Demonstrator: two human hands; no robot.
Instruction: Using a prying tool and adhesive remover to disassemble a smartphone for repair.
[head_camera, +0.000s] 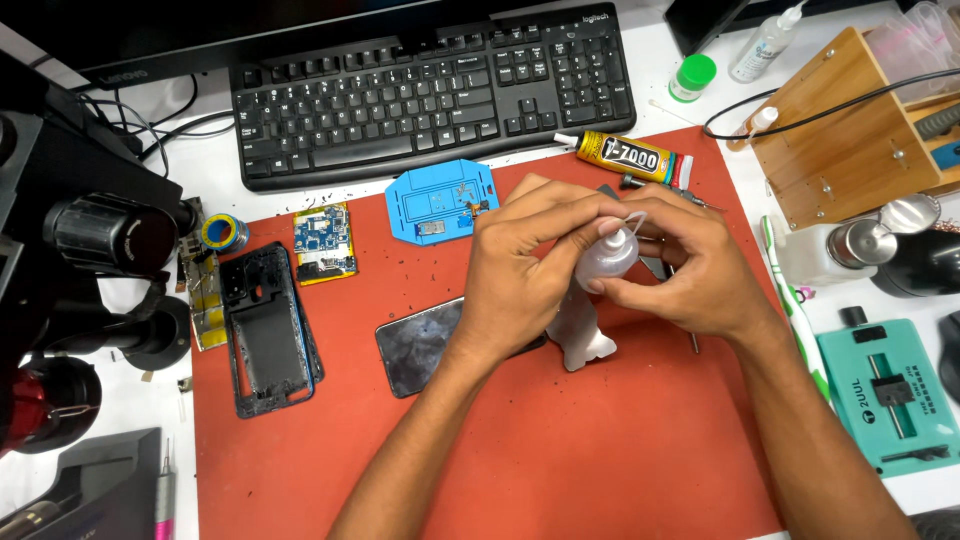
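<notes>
My left hand (520, 265) and my right hand (690, 270) meet over a red work mat (500, 450). Between them is a small translucent plastic squeeze bottle (606, 258). The right hand grips its body, and the left hand's fingers pinch its thin nozzle end at the top. Under the hands lies a dark phone screen panel (420, 345), with a white crumpled wipe (582, 335) beside it. A phone's black mid frame (268, 335) lies at the mat's left, with a blue circuit board (323, 243) above it.
A black keyboard (430, 95) sits behind the mat. A blue repair jig (442, 202) and a glue tube (625, 155) lie at the mat's far edge. A microscope (90, 250) stands at the left. At the right are a wooden tool rack (850, 130) and a teal clamp (890, 390).
</notes>
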